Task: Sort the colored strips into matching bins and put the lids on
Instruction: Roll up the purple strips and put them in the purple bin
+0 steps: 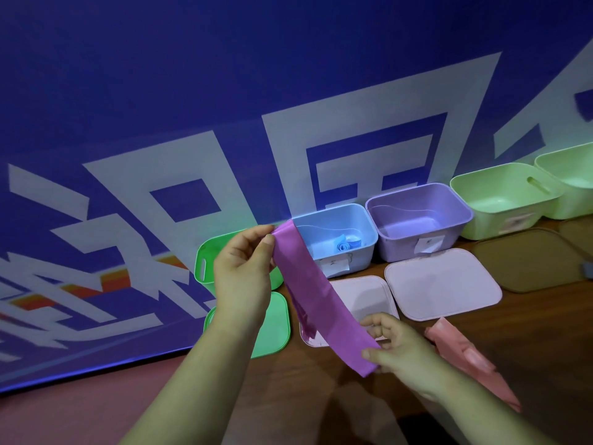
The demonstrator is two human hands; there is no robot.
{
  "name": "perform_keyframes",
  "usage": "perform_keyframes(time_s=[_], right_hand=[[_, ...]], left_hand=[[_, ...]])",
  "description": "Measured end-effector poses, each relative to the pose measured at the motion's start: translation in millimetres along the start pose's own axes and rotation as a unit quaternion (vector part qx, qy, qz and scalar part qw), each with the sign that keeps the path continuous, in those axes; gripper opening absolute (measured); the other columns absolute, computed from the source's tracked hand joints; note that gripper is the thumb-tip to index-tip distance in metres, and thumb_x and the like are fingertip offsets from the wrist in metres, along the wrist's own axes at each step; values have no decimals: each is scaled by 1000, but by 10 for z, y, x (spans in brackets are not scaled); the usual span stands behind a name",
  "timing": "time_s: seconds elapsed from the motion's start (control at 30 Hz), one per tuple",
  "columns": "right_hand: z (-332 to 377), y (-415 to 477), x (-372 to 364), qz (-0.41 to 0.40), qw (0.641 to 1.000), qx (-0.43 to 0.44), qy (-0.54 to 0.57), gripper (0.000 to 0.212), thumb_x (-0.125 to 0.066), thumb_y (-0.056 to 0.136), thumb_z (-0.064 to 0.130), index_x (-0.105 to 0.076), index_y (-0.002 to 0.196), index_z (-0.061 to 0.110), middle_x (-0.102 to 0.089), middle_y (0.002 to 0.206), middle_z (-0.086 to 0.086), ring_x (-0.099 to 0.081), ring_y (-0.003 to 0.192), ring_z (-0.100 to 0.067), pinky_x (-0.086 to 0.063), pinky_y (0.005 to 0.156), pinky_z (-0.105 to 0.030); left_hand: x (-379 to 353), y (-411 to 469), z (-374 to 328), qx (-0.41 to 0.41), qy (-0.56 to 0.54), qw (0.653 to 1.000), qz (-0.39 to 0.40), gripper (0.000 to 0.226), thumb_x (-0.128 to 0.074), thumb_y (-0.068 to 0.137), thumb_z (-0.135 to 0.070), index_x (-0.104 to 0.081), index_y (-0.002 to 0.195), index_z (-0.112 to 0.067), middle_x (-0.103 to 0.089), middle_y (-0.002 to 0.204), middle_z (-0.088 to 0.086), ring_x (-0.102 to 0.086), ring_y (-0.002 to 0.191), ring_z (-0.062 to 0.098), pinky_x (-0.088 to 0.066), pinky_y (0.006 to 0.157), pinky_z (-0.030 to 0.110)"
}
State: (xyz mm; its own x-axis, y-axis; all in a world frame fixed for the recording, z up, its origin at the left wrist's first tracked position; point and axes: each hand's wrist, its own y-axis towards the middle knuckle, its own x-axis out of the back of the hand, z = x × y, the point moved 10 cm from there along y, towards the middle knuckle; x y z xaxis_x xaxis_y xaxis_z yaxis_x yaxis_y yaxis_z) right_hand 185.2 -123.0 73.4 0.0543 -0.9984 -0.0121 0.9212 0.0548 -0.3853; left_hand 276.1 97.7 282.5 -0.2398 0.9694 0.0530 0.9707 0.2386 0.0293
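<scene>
Our left hand (244,271) pinches the upper end of the purple strip (308,290) between thumb and forefinger, held up in front of the green bin (204,263). Our right hand (398,351) grips the lower end, thumb on top and fingers curled beneath. The strip runs taut on a slant between the two hands, in the air above the table (545,348) and in no bin yet.

Its upper end sits just beside the near left corner of the blue bin (362,258), which holds a rolled blue strip (348,245) and carries a white label on its front wall. Under the strip's lower half lies a pale pink lid (362,297), with a second pale pink lid (442,284) just to its right. A green lid (277,326) lies in front of the green bin, partly hidden by our left wrist.

To the right of the blue bin stands the purple bin (401,248), open and labelled too. Farther right come two light green bins (500,223), side by side, with a brown lid (526,264) lying in front of them. A pink strip (462,351) lies crumpled on the table, just beyond our right hand. Behind the row of bins hangs a blue banner (192,91) with large white shapes.
</scene>
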Motion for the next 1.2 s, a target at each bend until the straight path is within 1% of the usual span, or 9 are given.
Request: perform_keyframes(time_s=[0.2,0.3,0.37,0.53,0.63,0.73,0.93,1.1,1.2], right_hand=[[-52,42,83,-24,1000,-8,2,37,-66,87,-3,-61,111,25,-64,86,-9,-68,79,-21,-58,77,-44],[-38,51,100,-25,999,-3,-44,36,-67,86,0,-60,113,24,-68,84,-10,-65,75,-16,-52,74,-38],[-20,62,120,-28,996,2,-89,36,-69,86,4,-60,114,24,-70,78,-1,-65,72,-11,-49,75,-32],[167,76,173,-30,991,7,-133,36,-76,81,13,-59,107,32,-72,97,5,-70,92,-10,-54,95,-37],[546,43,193,-44,987,48,-148,37,-80,79,23,-60,107,36,-68,107,11,-68,95,-4,-55,91,-32],[1057,-54,143,-43,985,113,-125,39,-81,79,21,-60,108,37,-67,110,13,-66,101,-1,-54,93,-29],[1879,-333,-101,-3,972,224,-76,41,-82,77,13,-63,109,31,-68,111,12,-67,106,-11,-52,94,-27],[2156,-439,-142,-28,962,265,-62,30,-80,78,6,-68,94,28,-71,95,8,-69,89,-11,-55,83,-22],[2214,-454,-153,-26,961,266,-76,32,-81,77,7,-69,92,33,-70,98,5,-70,87,-15,-57,83,-28]], left_hand=[[3,31,53,3,1,1000,5,21,-61,96,-11,-75,91,-26,-76,89,-7,-69,85,14,-60,83,36],[-16,42,84,4,7,1000,19,20,-61,96,-12,-75,93,-26,-76,92,-5,-70,88,15,-59,81,33],[-53,38,96,2,8,999,37,20,-62,95,-10,-75,95,-24,-76,92,-4,-68,83,12,-57,75,28],[-192,-71,54,-14,3,994,104,16,-61,94,-3,-71,101,-14,-69,77,1,-60,66,8,-53,60,19],[-254,-138,52,-29,6,989,143,17,-62,92,0,-70,98,-14,-69,77,1,-63,69,6,-55,65,19],[-284,-172,70,-37,13,985,169,18,-65,90,2,-70,95,-13,-71,79,-2,-65,75,8,-55,75,24],[-311,-249,54,-57,8,979,195,12,-67,88,3,-69,93,-8,-72,82,6,-67,79,18,-55,82,45],[-321,-305,-15,-71,-19,975,209,14,-66,88,4,-68,92,-9,-72,81,3,-67,77,16,-55,75,32],[-328,-350,-74,-86,-24,970,225,14,-65,89,5,-67,95,-7,-72,82,0,-67,79,15,-55,75,29]])
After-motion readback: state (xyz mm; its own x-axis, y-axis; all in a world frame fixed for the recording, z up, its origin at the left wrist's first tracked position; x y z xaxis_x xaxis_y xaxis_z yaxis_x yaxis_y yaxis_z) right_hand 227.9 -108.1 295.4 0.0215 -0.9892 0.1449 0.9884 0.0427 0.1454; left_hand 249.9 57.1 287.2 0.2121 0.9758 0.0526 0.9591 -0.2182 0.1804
